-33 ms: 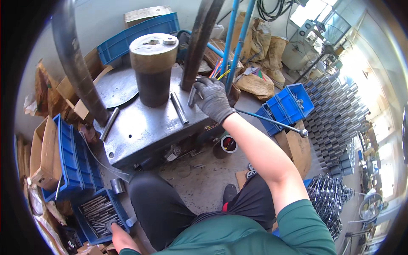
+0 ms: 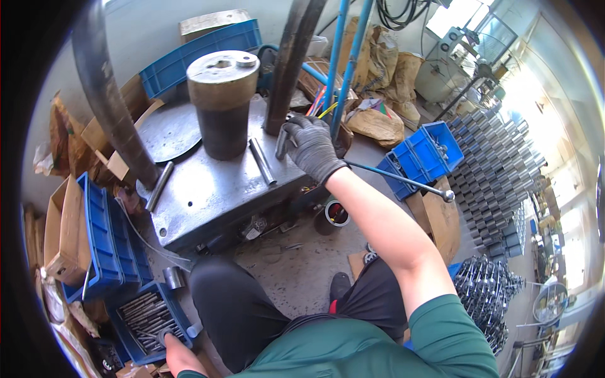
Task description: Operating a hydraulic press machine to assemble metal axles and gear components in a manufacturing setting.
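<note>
My right hand (image 2: 313, 146), in a dark grey glove, is at the right edge of the steel press table (image 2: 189, 183), beside the dark right column. Its fingers are closed round a short metal rod (image 2: 281, 145), held close to upright. Left of it, a similar metal rod (image 2: 262, 161) lies on the table, and another rod (image 2: 161, 186) rests near the left column. A thick round steel block (image 2: 220, 107) stands between them, a small ring (image 2: 246, 60) on its top. My left hand (image 2: 166, 336) is low at the left, over a blue bin of metal rods (image 2: 148, 318); its fingers are unclear.
A blue lever with a ball end (image 2: 448, 196) sticks out right of the table. Blue crates (image 2: 425, 154) and stacked metal tubes (image 2: 495, 183) stand at the right. A small bucket (image 2: 332, 218) sits below the table; a metal cylinder (image 2: 174, 277) is by my left knee.
The whole view has shifted slightly. My right hand stays by the right column with the rod, its fingers turned a little; the left hand remains at the bin.
</note>
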`<move>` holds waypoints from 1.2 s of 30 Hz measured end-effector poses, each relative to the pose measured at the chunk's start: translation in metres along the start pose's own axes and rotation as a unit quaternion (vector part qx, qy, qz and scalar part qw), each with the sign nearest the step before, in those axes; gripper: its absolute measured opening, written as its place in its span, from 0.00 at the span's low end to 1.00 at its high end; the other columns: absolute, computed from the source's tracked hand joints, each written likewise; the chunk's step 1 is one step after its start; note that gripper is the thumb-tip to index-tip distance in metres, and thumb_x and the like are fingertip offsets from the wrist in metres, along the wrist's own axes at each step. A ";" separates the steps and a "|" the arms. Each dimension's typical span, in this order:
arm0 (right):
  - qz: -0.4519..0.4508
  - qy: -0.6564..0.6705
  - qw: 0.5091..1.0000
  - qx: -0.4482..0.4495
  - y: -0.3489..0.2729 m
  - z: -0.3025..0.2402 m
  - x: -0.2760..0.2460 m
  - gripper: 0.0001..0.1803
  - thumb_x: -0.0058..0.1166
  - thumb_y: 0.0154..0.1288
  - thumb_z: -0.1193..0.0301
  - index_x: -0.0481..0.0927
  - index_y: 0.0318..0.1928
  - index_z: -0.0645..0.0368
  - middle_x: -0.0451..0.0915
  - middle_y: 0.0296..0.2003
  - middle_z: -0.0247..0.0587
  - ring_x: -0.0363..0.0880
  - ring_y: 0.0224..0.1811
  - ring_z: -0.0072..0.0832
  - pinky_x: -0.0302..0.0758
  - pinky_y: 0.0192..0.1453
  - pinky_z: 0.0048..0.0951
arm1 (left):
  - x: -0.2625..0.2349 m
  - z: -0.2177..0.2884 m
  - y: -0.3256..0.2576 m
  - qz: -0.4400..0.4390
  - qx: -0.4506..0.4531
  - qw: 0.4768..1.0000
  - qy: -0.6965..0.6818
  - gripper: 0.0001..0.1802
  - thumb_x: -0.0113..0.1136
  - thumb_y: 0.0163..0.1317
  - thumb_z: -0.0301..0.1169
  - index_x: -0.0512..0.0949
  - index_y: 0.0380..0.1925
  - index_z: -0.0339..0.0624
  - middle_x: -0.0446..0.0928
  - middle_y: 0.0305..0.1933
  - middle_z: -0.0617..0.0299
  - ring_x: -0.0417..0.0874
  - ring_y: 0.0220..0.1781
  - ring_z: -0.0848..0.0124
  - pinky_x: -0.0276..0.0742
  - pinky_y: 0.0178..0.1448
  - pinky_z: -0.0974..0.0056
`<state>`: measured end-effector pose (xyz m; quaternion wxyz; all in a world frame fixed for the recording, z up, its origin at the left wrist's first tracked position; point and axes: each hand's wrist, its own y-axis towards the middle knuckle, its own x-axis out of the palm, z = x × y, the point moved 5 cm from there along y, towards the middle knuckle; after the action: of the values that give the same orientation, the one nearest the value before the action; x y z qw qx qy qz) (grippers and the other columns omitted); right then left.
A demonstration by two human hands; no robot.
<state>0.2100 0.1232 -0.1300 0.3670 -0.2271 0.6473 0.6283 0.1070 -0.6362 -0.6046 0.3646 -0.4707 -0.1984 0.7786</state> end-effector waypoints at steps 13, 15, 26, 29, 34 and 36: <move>0.177 0.258 0.943 0.117 -0.034 0.025 -0.045 0.10 0.66 0.60 0.73 0.85 0.43 0.56 0.84 0.44 0.46 0.80 0.52 0.50 0.76 0.60 0.48 | -0.028 0.040 -0.028 -0.143 0.165 0.944 -0.247 0.40 0.43 0.72 0.66 0.70 0.72 0.51 0.77 0.66 0.53 0.82 0.58 0.57 0.76 0.65 0.49; 0.139 0.499 0.820 0.243 -0.066 0.022 -0.032 0.11 0.64 0.67 0.74 0.81 0.49 0.59 0.85 0.45 0.45 0.85 0.47 0.42 0.81 0.53 0.41 | -0.068 0.052 -0.075 -0.154 0.216 0.904 -0.335 0.38 0.45 0.73 0.64 0.73 0.69 0.49 0.81 0.62 0.56 0.84 0.54 0.61 0.78 0.63 0.53; 0.161 0.773 0.427 0.441 -0.165 0.037 -0.066 0.18 0.60 0.72 0.75 0.82 0.61 0.59 0.85 0.47 0.39 0.89 0.41 0.31 0.88 0.45 0.35 | 0.043 0.127 -0.644 -0.594 0.547 0.589 -0.021 0.17 0.62 0.74 0.46 0.79 0.46 0.43 0.75 0.26 0.69 0.69 0.21 0.81 0.63 0.25 0.74; 0.192 0.809 0.420 0.365 -0.156 0.029 -0.073 0.16 0.58 0.75 0.75 0.82 0.60 0.60 0.85 0.50 0.35 0.85 0.49 0.27 0.86 0.54 0.33 | 0.115 0.092 -0.679 -0.678 0.492 0.546 0.029 0.20 0.66 0.70 0.48 0.79 0.42 0.42 0.74 0.26 0.71 0.68 0.22 0.83 0.61 0.26 0.74; 0.251 0.817 0.332 0.398 -0.178 0.048 -0.051 0.20 0.58 0.73 0.77 0.78 0.63 0.59 0.86 0.48 0.42 0.87 0.50 0.36 0.86 0.56 0.40 | 0.169 0.052 -0.690 -0.715 0.469 0.513 0.074 0.21 0.67 0.69 0.50 0.80 0.38 0.41 0.73 0.26 0.72 0.69 0.26 0.83 0.63 0.30 0.72; 0.230 0.819 0.294 0.436 -0.183 0.047 -0.047 0.21 0.58 0.74 0.75 0.76 0.65 0.57 0.87 0.49 0.44 0.88 0.51 0.42 0.87 0.57 0.46 | 0.172 0.054 -0.682 -0.670 0.516 0.516 0.138 0.22 0.67 0.69 0.50 0.80 0.38 0.40 0.74 0.27 0.71 0.70 0.27 0.82 0.65 0.32 0.71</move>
<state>0.3864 0.1415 -0.2103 -0.4679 -0.2728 0.8166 -0.1995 0.2697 -0.0570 -0.2355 0.9798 -0.0290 0.0348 0.1949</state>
